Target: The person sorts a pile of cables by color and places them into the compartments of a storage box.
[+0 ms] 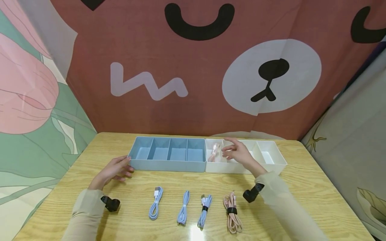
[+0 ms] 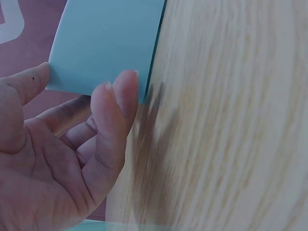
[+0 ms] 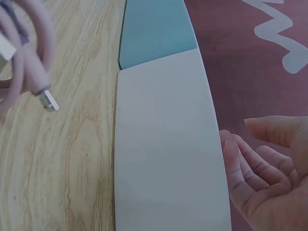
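My left hand [image 1: 116,169] touches the left end of a blue divided box [image 1: 169,165]. In the left wrist view its thumb meets the box's corner, with the other fingers loosely bent around that end. Over the white divided box [image 1: 226,168] hovers my right hand [image 1: 239,154], fingers relaxed and parted, nothing in them. Just left of its fingertips, a pale pink coiled cable [image 1: 214,152] lies in the white box's leftmost compartment. The right wrist view shows the right hand [image 3: 269,173] beyond the white box's rim, partly hidden by the wall.
Along the front of the wooden table [image 1: 120,224] lie a light blue cable [image 1: 155,204], a second blue cable [image 1: 183,209], a blue cable with black strap [image 1: 204,212] and a pink strapped cable [image 1: 232,214]. Both boxes stand end to end before a printed curtain [image 1: 150,117].
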### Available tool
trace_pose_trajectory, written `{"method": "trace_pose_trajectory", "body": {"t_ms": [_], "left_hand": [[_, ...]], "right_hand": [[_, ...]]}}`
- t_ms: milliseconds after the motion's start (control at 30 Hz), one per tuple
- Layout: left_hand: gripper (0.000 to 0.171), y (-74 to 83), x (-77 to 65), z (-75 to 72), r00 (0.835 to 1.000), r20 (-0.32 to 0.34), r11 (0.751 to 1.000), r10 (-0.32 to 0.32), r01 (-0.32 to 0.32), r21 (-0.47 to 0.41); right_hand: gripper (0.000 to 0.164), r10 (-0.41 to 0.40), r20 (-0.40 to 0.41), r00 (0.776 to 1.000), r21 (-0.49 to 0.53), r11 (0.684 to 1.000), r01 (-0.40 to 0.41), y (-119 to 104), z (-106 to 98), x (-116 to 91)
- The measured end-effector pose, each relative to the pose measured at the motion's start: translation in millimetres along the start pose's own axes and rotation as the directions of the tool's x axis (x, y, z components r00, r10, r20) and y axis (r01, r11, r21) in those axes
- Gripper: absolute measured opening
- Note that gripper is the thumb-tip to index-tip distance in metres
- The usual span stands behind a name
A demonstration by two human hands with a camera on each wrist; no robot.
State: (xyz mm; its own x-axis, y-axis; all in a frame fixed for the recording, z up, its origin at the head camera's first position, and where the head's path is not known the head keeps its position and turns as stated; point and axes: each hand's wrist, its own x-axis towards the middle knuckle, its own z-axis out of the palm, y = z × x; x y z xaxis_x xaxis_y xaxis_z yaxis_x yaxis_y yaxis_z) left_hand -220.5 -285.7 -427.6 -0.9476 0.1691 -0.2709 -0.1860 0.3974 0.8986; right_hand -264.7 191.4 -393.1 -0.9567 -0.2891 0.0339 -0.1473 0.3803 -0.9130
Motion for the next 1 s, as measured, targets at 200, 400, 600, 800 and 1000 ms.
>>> {"method": "trace_pose_trajectory", "body": {"t_ms": [200,400,600,800,1000], "left_hand": [[0.075,1.5,-0.7,0.4,1.0,-0.001,1.0,0.0,0.0,0.001],[0.076,0.8,-0.8,0.6,1.0,-0.001,1.0,-0.002,0.002,0.004],[0.076,-2.6,0.2,0.3,1.0,0.0,1.0,-0.003,0.003,-0.004],[0.077,-2.2,-0.2,0.0,1.0,0.003,1.0,0.001,-0.001,-0.009],[0.076,-1.1,-0.9,0.2,1.0,0.005,1.0,0.011,-0.011,-0.005]], "right_hand": [[0.051,-0.015,-0.002,1.0,0.005,1.0,0.015,2.1,-4.8,-8.0],[0.047,-0.025,-0.013,1.0,0.011,1.0,0.026,2.2,-9.9,-17.4],[0.05,-0.024,-0.006,1.0,0.018,1.0,0.025,-4.4,-11.8,-28.4],[0.05,-0.036,0.007,0.999,-0.004,0.999,0.036,-8.4,-11.1,-36.5],[0.052,-0.029,0.014,0.999,-0.006,1.0,0.029,-12.2,-10.5,-45.3]]}}
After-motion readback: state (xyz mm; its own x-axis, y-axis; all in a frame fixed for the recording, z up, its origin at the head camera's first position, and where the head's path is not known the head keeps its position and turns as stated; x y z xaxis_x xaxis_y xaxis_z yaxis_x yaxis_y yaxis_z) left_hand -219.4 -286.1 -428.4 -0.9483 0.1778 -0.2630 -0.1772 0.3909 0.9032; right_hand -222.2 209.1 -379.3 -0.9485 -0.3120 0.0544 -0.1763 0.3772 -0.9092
